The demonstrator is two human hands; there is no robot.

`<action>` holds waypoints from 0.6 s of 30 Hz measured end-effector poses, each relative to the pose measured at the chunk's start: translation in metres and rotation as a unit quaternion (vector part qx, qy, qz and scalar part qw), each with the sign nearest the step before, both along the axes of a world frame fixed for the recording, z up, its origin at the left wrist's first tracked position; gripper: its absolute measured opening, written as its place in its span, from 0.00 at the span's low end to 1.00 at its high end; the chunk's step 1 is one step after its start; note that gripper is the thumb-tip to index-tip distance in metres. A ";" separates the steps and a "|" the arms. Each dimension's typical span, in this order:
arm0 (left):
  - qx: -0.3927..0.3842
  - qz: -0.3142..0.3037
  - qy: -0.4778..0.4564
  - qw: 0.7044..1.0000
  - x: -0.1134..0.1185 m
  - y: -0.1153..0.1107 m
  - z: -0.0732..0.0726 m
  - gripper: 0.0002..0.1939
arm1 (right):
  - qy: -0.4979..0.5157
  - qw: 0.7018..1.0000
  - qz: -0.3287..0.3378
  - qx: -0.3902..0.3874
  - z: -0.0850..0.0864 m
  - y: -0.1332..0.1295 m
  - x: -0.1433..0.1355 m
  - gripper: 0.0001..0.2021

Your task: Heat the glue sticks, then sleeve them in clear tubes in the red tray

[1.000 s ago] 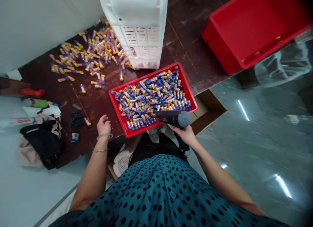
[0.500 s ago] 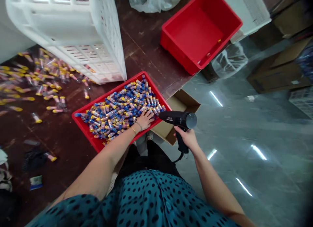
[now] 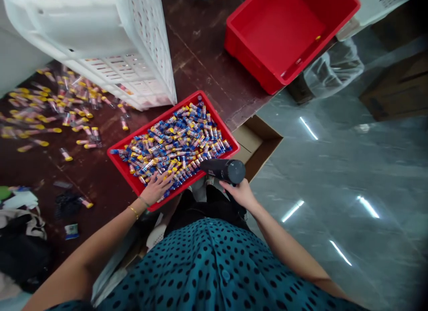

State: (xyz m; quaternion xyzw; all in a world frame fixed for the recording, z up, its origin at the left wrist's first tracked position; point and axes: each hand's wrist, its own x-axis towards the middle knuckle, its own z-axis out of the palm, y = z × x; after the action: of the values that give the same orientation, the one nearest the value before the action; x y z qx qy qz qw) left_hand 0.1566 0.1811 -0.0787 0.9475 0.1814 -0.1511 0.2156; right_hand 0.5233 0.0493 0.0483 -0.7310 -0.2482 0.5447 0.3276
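Observation:
A shallow red tray (image 3: 216, 106) in front of me is heaped with small clear tubes (image 3: 182, 129) that have blue and yellow ends and printed wraps. My left hand (image 3: 155, 187) rests with spread fingers on the tubes at the tray's near left side, gripping nothing. My right hand (image 3: 241, 192) is wrapped round the handle of a black hair dryer (image 3: 219, 169). Its nozzle points left, over the tubes along the near right rim. Part of the dryer's handle is hidden behind my hand.
A white slatted crate (image 3: 147, 47) stands behind the tray. Loose yellow-capped tubes (image 3: 78, 108) lie scattered on the dark table (image 3: 197, 74) at left. A deeper red bin (image 3: 277, 30) sits at the back right. Below the table edge is a cardboard box (image 3: 264, 146).
My left hand has slid left along the near side of the tray. The hair dryer in my right hand has moved left, its nozzle now further over the tubes.

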 end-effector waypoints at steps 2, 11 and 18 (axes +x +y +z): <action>0.001 0.017 -0.008 1.000 -0.010 0.000 0.005 0.26 | 0.024 1.000 0.018 -0.008 0.002 -0.002 0.003 0.17; 0.110 0.118 -0.107 0.981 0.053 0.061 -0.003 0.22 | -0.008 0.999 -0.032 -0.010 0.005 -0.003 0.025 0.20; 0.018 -0.059 -0.115 0.991 0.282 0.073 -0.037 0.23 | -0.152 0.965 -0.194 -0.092 0.008 -0.009 0.078 0.23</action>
State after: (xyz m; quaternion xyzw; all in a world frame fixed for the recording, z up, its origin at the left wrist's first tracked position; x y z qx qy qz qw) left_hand 0.4389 0.2542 -0.1158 0.9713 0.1018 -0.0499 0.2089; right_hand 0.6017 0.0407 0.0564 -0.8665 -0.0975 0.3733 0.3168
